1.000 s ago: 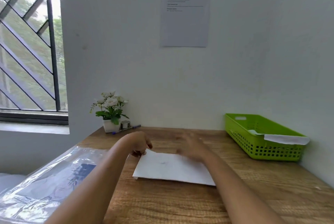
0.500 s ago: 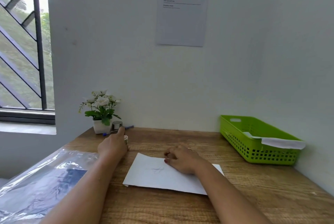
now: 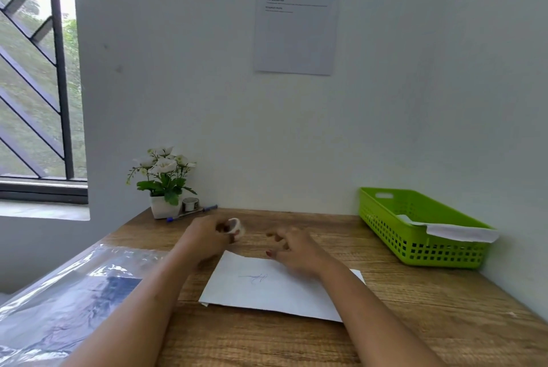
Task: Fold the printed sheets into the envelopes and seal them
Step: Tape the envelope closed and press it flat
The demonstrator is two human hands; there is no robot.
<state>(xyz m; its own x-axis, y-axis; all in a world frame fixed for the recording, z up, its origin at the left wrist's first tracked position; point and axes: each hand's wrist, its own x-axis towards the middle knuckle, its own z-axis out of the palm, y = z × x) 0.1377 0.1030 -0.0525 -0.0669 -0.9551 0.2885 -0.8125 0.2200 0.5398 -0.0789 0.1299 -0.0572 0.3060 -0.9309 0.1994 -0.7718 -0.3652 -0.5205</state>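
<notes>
The left grip was closed round a small whitish tape roll. Fingers and thumb curled on it, and it was held just above the desk, beyond the far left corner of the envelope. The roll's hollow core faced up and toward the camera. The right grip held nothing. Its fingers were loosely curled and spread apart over the envelope's far edge. Motion blur hid whether its heel touched the paper.

The white envelope lay flat on the desk's near middle, between the two forearms. Its long axis ran left to right, skewed so that the right end sat nearer. A second paper edge peeked out at its near left corner. A small blue pen scribble sat near its middle and could not be read.

A printed sheet was stuck on the far wall, its lines of text too small to read. A green basket stood at the right against the wall, with white paper draped over its near rim. A potted white flower, a small cup-like thing and a blue pen stood at the far left corner. A clear plastic bag lay at the near left.
</notes>
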